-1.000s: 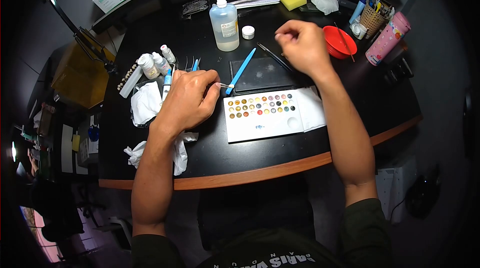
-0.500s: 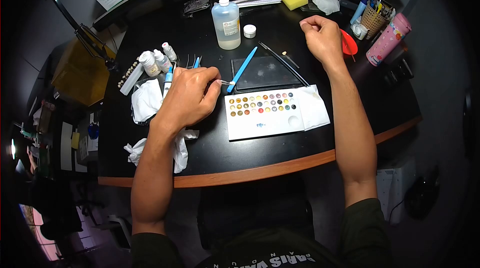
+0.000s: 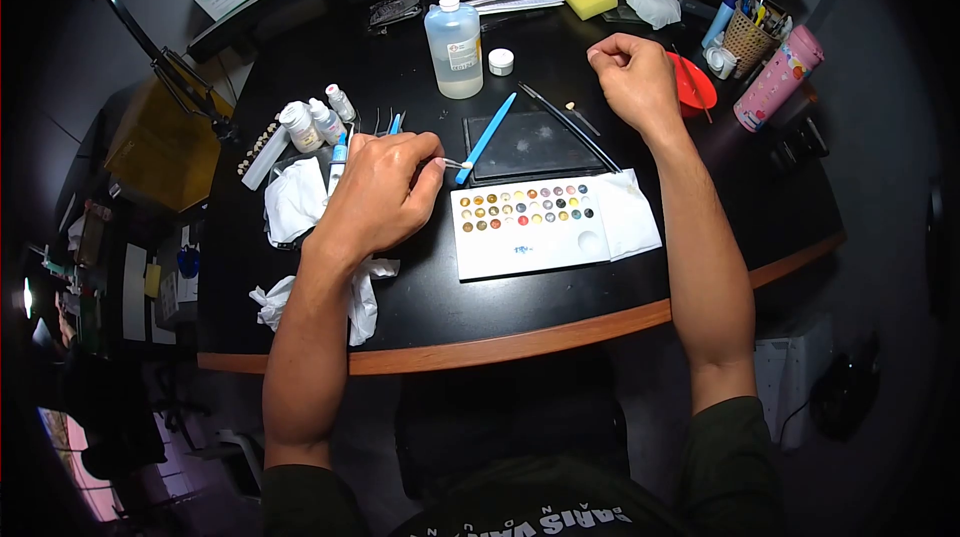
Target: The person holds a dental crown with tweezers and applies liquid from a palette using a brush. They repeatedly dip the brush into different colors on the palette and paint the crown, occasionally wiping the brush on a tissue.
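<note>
My left hand (image 3: 385, 187) is closed on thin metal tweezers (image 3: 450, 163). A small whitish piece (image 3: 466, 167) sits at their tips, over the lower end of a blue-handled tool (image 3: 487, 137). Just in front lies a white palette (image 3: 540, 265) with rows of coloured paint dabs. My right hand (image 3: 640, 82) hovers at the upper right, fingers pinched together; whatever they hold, if anything, is hidden. Close beside it is a red dish (image 3: 700, 97) with a thin stick across it. Behind the palette is a dark flat slab (image 3: 530, 145), with a slim brush (image 3: 575, 130) across its right side.
A clear squeeze bottle (image 3: 455, 52) and a small white jar (image 3: 501, 62) stand at the back. Small bottles (image 3: 300, 127) and crumpled tissue (image 3: 295, 202) are on the left. A pink flask (image 3: 775, 82) and a pen basket (image 3: 748, 40) stand right. A wooden edge (image 3: 520, 346) borders the front.
My right hand has shifted slightly left, uncovering more of the red dish. My left hand and the tweezers have barely moved.
</note>
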